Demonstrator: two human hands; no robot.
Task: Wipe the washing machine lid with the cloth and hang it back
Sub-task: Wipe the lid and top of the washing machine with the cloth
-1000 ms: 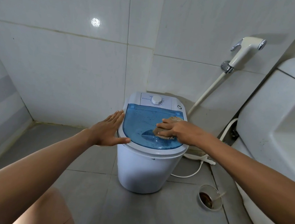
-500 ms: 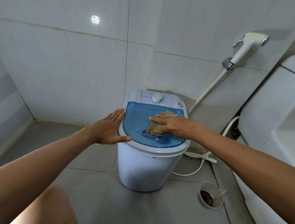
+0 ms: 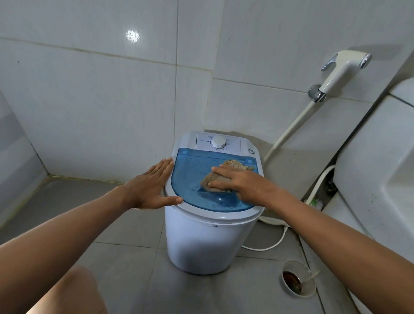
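A small white washing machine point(image 3: 204, 241) stands on the grey tiled floor against the wall. Its see-through blue lid point(image 3: 189, 177) is closed and speckled with droplets. A beige cloth point(image 3: 220, 180) lies bunched on the middle of the lid. My right hand point(image 3: 241, 184) presses flat on the cloth, fingers pointing left. My left hand point(image 3: 151, 187) rests flat and open against the machine's left rim, thumb on the front edge, fingers along the side. A white dial point(image 3: 219, 142) sits on the panel behind the lid.
A bidet sprayer point(image 3: 341, 70) hangs on the wall at the right, its hose point(image 3: 287, 131) running down behind the machine. A white toilet point(image 3: 385, 171) fills the right side. A floor drain point(image 3: 295, 280) lies near the machine's right foot. A white cord point(image 3: 276, 241) trails on the floor.
My right hand has slid the cloth from the lid's right side leftward across the lid and now lies toward its middle. My left hand has stayed on the left rim.
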